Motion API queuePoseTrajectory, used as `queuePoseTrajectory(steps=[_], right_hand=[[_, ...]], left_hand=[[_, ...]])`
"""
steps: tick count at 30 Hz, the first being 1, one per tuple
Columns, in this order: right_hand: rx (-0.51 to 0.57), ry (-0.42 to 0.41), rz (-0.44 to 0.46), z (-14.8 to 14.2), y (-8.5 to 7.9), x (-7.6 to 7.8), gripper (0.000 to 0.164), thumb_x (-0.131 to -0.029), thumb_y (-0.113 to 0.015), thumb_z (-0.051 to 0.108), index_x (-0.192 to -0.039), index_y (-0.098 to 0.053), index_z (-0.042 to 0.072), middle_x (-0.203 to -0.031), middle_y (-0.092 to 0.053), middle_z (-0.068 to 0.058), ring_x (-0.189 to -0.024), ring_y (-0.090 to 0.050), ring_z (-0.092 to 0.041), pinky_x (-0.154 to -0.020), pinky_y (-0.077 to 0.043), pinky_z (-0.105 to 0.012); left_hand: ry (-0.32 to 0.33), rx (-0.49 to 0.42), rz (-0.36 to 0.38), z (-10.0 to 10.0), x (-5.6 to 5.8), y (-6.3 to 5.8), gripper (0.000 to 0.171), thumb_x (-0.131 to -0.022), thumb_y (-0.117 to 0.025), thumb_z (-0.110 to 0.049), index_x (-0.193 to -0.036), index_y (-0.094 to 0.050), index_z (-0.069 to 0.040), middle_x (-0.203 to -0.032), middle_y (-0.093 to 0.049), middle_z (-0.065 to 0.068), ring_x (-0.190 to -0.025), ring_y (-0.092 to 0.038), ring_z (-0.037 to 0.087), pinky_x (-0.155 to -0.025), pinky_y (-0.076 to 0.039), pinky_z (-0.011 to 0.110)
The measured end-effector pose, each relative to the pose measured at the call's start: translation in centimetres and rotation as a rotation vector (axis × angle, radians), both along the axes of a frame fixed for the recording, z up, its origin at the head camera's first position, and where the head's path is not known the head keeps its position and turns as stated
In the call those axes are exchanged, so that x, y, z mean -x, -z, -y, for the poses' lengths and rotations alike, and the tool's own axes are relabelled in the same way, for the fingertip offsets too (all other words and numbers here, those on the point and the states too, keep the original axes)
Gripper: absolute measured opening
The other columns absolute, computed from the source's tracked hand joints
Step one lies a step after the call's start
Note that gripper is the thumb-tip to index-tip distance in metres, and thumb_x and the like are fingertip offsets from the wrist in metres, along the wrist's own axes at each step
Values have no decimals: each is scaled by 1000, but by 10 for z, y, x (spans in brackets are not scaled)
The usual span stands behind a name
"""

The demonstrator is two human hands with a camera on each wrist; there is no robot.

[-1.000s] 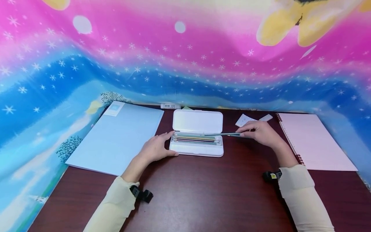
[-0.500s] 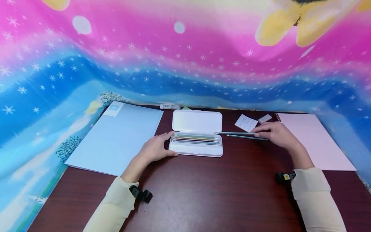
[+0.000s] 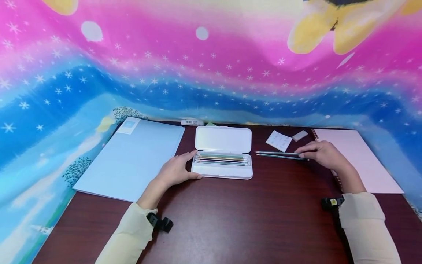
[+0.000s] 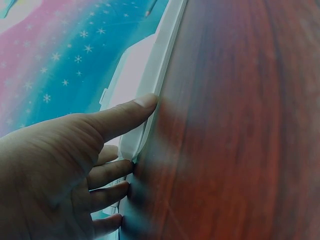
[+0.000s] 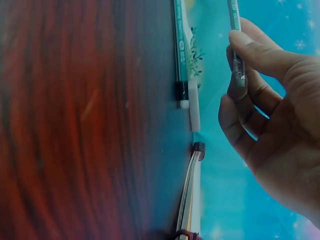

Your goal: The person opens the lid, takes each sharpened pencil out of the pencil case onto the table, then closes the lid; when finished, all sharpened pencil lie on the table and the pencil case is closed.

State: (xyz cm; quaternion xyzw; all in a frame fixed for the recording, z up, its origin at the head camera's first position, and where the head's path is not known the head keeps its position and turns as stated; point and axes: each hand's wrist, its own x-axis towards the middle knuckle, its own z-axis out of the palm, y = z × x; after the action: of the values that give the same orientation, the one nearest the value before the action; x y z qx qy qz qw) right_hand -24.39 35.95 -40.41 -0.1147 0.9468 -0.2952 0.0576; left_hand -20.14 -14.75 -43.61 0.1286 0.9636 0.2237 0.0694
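A white pencil case [image 3: 222, 171] lies with its lid raised, several pencils [image 3: 222, 159] side by side inside. My left hand [image 3: 176, 169] holds its left end, thumb along the front edge and fingers at the back left corner; the left wrist view shows the thumb [image 4: 125, 115] pressed on the case's side. To the right of the case, my right hand [image 3: 324, 156] pinches the rear end of a green pencil [image 5: 234, 20] between thumb and fingers, its tip toward the case. Under it, a second green pencil [image 5: 180, 55] lies on the table, nearly parallel.
Behind the pencils are a folded white paper [image 3: 278, 140] and a white eraser [image 3: 300, 135]. A pink spiral notebook [image 3: 366, 161] lies at right, a light blue folder [image 3: 132, 161] at left. A white tube [image 3: 192, 122] lies behind the case, near the patterned cloth [image 3: 211, 73].
My right hand has moved right, drawing the pinched pencil away from over the case to beside it. The paper and eraser are uncovered. The left hand stays on the case.
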Motion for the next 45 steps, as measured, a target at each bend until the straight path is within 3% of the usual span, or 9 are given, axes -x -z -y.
queuePoseTrajectory(steps=[11,22,30,40,45], right_hand=[[-28,10,13,-7,9,5,17,-96,-71,21,-109,-81,17,-110,-73,-9,-89,-59,2,-78,-50,-21],[-63,-4,50,-9,12,6,16,-93,-74,21,-107,-82,21,-109,-72,-7,-96,-60,-13,-82,-48,-23],[-106,-32,36,-7,15,11,17,-94,-72,13,-108,-81,18,-115,-71,-12,-105,-61,-28,-90,-48,-40],[-140,-36,69,-3,16,18,11,-93,-71,11,-103,-75,12,-98,-71,-7,-87,-55,-21,-76,-46,-34],[-157,-55,34,-2,17,20,21,-91,-74,8,-111,-73,9,-97,-63,-8,-87,-53,-22,-76,-47,-36]], left_hand=[[-2,7,0,0,0,1,95,-80,-82,-50,-158,-39,-16,-157,-46,16,-144,-46,36,-118,-37,56],[3,3,-3,0,0,0,95,-80,-82,-50,-158,-39,-16,-158,-46,15,-145,-45,36,-120,-35,55],[3,7,1,0,1,-2,96,-80,-83,-50,-158,-39,-17,-157,-46,16,-145,-45,36,-120,-35,55],[7,19,6,1,3,1,96,-80,-82,-52,-158,-38,-18,-157,-46,15,-144,-46,37,-117,-37,56],[11,19,2,1,3,1,96,-80,-82,-52,-158,-39,-17,-157,-47,15,-144,-46,36,-119,-36,55]])
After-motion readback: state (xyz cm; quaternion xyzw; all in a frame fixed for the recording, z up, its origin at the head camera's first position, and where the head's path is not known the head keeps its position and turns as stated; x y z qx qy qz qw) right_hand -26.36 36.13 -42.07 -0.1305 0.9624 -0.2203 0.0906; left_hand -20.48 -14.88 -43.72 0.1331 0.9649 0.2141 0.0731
